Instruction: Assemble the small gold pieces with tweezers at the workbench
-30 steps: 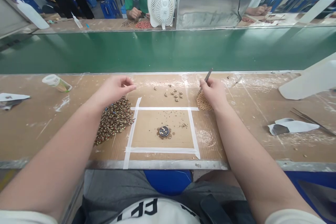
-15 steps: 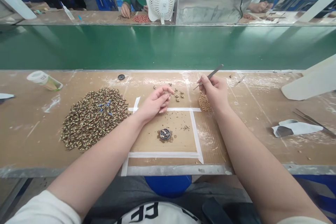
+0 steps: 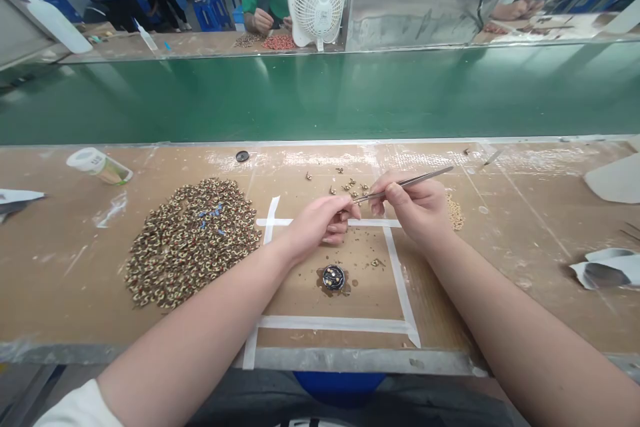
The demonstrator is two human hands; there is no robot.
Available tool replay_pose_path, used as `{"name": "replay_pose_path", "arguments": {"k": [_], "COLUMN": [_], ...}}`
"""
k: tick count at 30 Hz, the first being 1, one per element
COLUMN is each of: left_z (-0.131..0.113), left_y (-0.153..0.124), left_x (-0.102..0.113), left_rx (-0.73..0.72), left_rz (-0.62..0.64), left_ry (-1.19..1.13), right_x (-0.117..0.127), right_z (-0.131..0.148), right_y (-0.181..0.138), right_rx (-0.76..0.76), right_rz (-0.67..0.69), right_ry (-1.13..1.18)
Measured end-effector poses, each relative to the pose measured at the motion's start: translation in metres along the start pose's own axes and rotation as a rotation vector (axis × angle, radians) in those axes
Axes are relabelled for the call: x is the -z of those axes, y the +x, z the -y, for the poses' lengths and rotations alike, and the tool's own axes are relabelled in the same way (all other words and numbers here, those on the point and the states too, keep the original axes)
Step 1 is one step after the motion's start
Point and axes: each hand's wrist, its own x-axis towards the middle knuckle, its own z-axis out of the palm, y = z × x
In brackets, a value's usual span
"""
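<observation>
My right hand (image 3: 417, 203) grips a pair of metal tweezers (image 3: 425, 177), their tips reaching the fingertips of my left hand (image 3: 327, 220). The left fingers are pinched together; whatever small piece they hold is too small to make out. Just beyond the hands lie several small brass-coloured parts (image 3: 351, 185). Nearer to me, a round black dish (image 3: 333, 277) with a few small pieces in it stands on a wet stain inside a white tape frame (image 3: 335, 324). A pile of tiny beige beads (image 3: 455, 213) shows partly behind my right hand.
A large heap of small dark and gold parts (image 3: 193, 247) covers the left of the table. Farther back are a tilted clear tub (image 3: 100, 165) and a black cap (image 3: 243, 156). Beyond the green belt (image 3: 300, 97) stand a fan (image 3: 319, 0) and a co-worker in green. White scraps (image 3: 607, 268) lie right.
My right hand has moved left from the bead pile, bringing the tweezers to my left fingertips. The tweezers now lie flatter. The whole view has shifted a little.
</observation>
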Motion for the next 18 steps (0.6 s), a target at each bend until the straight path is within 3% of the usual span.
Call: {"name": "replay_pose_path", "arguments": {"k": [6, 13, 18], "left_z": [0.003, 0.003, 0.002], "left_y": [0.000, 0.000, 0.000], "left_x": [0.002, 0.002, 0.001], "left_rx": [-0.087, -0.134, -0.171], "left_rz": [0.059, 0.038, 0.022], "left_ry": [0.077, 0.083, 0.109], "right_x": [-0.002, -0.011, -0.013], "right_z": [-0.001, 0.015, 0.016], "right_y": [0.000, -0.004, -0.008], "right_rx": [-0.020, -0.007, 0.083], "right_rz": [-0.011, -0.300, -0.227], "right_ry": [-0.028, -0.189, -0.174]}}
